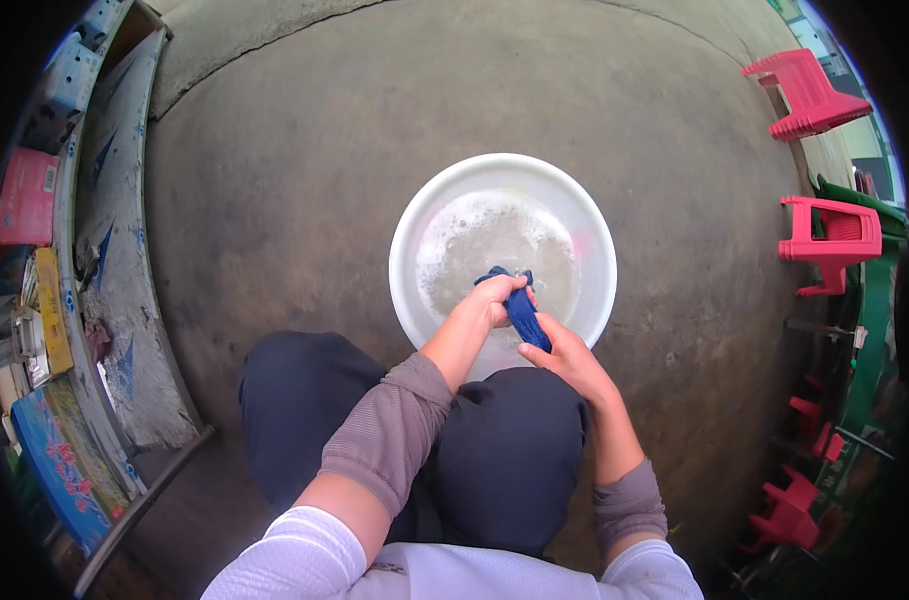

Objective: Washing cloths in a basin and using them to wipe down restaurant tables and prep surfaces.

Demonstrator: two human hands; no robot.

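A wet dark blue cloth (525, 319) is stretched between my two hands over a white round basin (405, 225). My left hand (499, 296) grips its upper part, and a bunched end sticks out past the fingers. Around the lower end of the cloth my right hand (563, 349) is closed, with the thumb along its side. Cloudy water (492, 240) with white suds (492, 202) lies in the basin below. Whether the bunched end touches the water, I cannot tell.
The basin stands on a concrete floor (289, 187) just beyond my bent knees (514, 442). Leftward is a worn board (116, 225) beside boxes, including a pink box (28, 196), with a metal bar (146, 502) nearer me. Pink plastic stools (829, 232) line the right side.
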